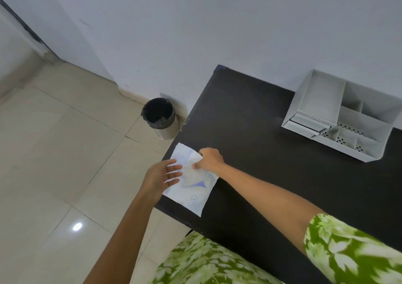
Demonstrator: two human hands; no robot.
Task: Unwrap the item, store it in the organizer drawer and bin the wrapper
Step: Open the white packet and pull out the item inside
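We see the white wrapped item [191, 183] lying flat at the table's [261, 153] near-left edge. Our right hand [210, 159] rests on its upper part, fingers curled, pinching the wrapper. Our left hand [162, 174] hovers at its nine o'clock side, fingers spread. The organizer [343, 118] sits toward two o'clock, the bin [159, 118] on the floor toward eleven.

Left hand [165, 176] spread, right hand [210, 159] curled

A plain pale wall [217, 22] meets a floor [54, 153] of large cream tiles (one bright ceiling-light glare spot [77, 226] shows). A dark surface [272, 153] stands against the wall.
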